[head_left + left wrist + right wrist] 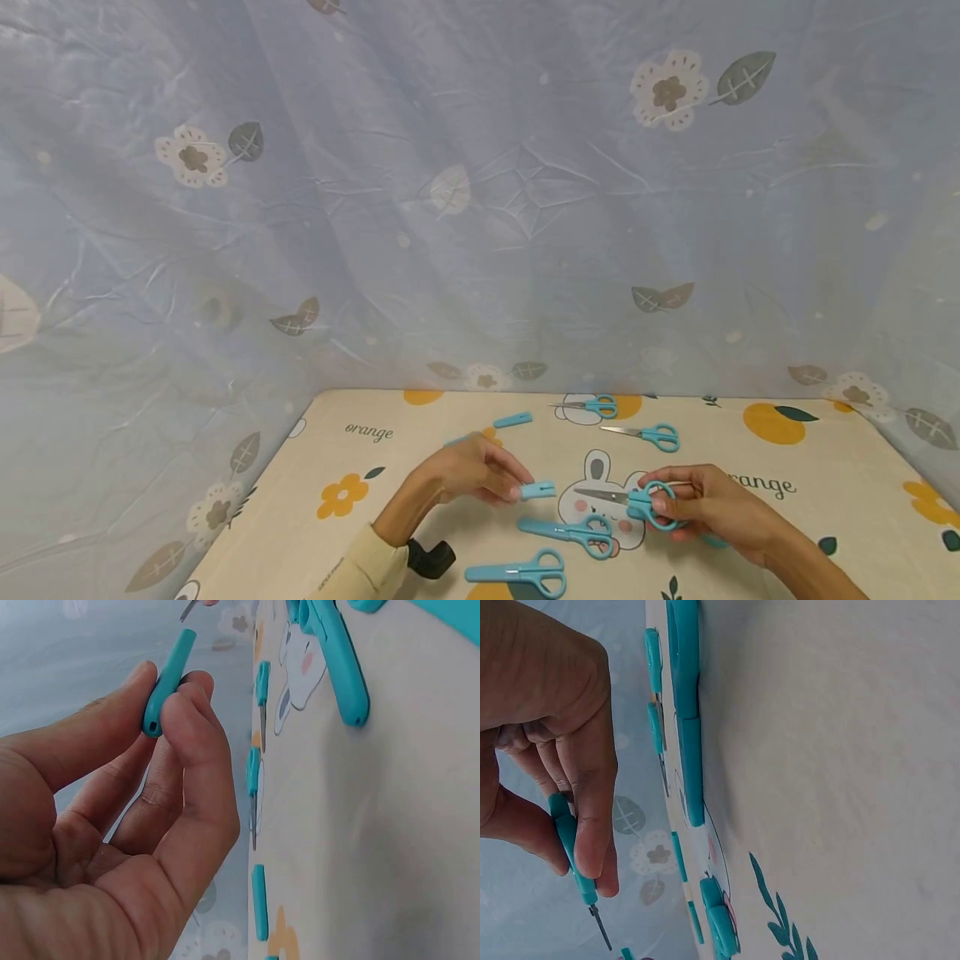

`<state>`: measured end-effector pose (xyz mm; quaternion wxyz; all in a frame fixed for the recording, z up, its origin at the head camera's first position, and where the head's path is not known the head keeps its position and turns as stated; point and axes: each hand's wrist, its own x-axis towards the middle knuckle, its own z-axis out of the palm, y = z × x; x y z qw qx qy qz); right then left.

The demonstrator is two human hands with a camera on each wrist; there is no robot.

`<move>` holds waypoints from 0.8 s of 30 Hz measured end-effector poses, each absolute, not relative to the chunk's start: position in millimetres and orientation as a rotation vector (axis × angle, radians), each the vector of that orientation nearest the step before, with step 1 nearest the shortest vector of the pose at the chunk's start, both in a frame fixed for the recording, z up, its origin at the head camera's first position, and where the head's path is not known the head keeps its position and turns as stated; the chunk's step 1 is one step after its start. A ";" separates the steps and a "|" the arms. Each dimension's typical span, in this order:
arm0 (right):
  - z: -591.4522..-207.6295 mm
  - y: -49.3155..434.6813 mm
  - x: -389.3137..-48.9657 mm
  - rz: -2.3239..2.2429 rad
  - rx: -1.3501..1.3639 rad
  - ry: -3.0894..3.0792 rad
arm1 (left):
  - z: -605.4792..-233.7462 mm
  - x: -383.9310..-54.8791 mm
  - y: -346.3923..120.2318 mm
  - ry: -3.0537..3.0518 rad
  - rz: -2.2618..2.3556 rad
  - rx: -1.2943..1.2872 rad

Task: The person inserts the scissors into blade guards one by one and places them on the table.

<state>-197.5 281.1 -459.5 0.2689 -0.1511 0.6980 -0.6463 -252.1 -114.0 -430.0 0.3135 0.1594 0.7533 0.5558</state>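
My left hand (474, 471) pinches a light blue scissor blade cover (537, 490) between thumb and fingers. In the left wrist view the cover (169, 682) has its small end hole towards the camera. A pair of blue-handled scissors (643, 505) is held by its handles in my right hand (705, 504). Its bare, closed blades point left at the cover, with a small gap between them. The right wrist view shows the scissors (576, 851) gripped between thumb and fingers, above the table. Below the two hands lies a pair of covered scissors (558, 530).
Another covered pair of scissors (517, 572) lies nearer the front. Two uncovered pairs, the far scissors (596, 406) and the nearer scissors (656, 436), lie at the back. A loose cover (513, 420) rests back left; another is partly behind my left hand. A patterned cloth (300, 517) covers the table.
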 end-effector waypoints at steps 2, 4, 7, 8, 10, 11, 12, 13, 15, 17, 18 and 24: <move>-460.2 280.5 -195.6 -1.767 -0.422 1.840 | -428.4 -250.0 -111.9 1.979 1.462 0.418; -460.9 279.6 -193.9 -1.788 -0.433 1.802 | -427.4 -248.1 -109.9 1.966 1.462 0.419; -461.8 278.3 -192.3 -1.807 -0.435 1.761 | -426.7 -246.0 -107.6 1.950 1.463 0.422; -462.2 277.9 -191.9 -1.809 -0.434 1.754 | -426.7 -245.5 -107.0 1.944 1.463 0.424; -462.5 277.3 -191.3 -1.810 -0.430 1.745 | -426.8 -244.9 -105.8 1.933 1.462 0.434; -462.6 277.1 -191.0 -1.812 -0.426 1.743 | -426.8 -244.7 -105.2 1.928 1.460 0.436; -462.7 276.9 -190.7 -1.812 -0.425 1.742 | -426.7 -244.5 -104.6 1.921 1.460 0.438; -462.8 276.8 -190.5 -1.813 -0.422 1.742 | -426.6 -244.3 -103.9 1.915 1.458 0.441; -462.7 276.4 -190.0 -1.813 -0.420 1.744 | -426.4 -244.2 -102.7 1.905 1.459 0.443; -462.3 276.0 -189.6 -1.810 -0.417 1.745 | -426.1 -243.9 -101.5 1.900 1.455 0.445; -462.0 275.7 -189.3 -1.809 -0.416 1.747 | -426.1 -243.7 -100.9 1.897 1.453 0.446; -461.3 274.4 -187.1 -1.802 -0.406 1.740 | -427.1 -242.8 -98.4 1.884 1.444 0.456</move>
